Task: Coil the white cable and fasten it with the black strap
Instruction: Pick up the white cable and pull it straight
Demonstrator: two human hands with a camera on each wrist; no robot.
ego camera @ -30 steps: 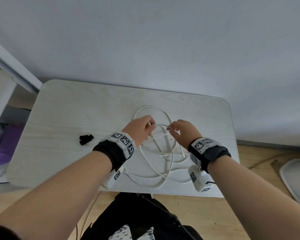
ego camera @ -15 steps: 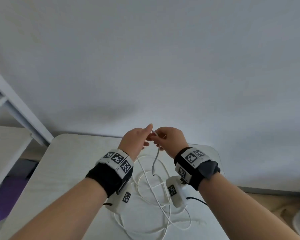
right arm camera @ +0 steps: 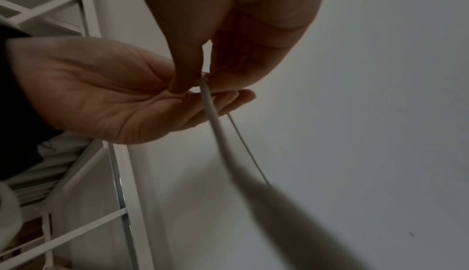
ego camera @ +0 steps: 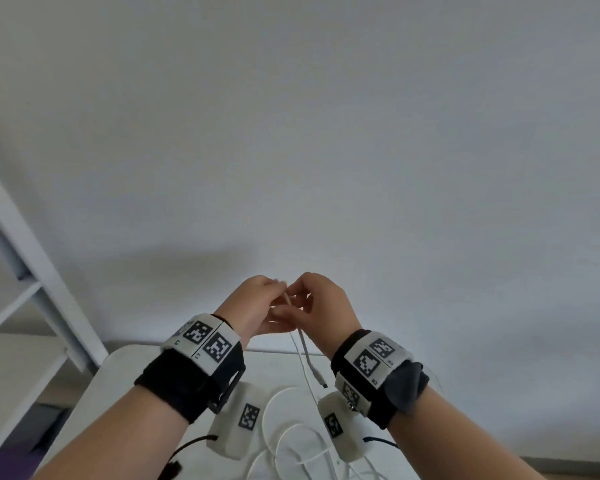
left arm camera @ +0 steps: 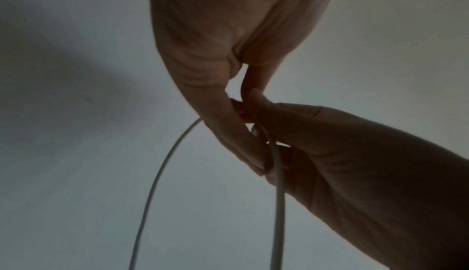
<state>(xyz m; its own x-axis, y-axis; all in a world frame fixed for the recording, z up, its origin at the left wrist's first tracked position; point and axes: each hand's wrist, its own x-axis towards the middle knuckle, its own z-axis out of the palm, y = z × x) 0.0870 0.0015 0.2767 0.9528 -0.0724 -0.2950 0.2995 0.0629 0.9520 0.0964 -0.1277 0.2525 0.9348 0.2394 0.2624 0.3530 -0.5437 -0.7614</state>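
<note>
Both hands just came up off the table [ego camera: 125, 362]: left hand [ego camera: 257, 306] and right hand [ego camera: 321, 306] pinch the cable [ego camera: 303, 344] up top, loops dangling below. Coiling's starting; strap's out of view.

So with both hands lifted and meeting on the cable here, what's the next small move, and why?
Probably draw the next length up into a first loop. Both hands pinch the white cable at one spot above the table; a short end with the plug dangles, and most of the cable lies loose below, uncoiled. The black strap is out of view.
</note>
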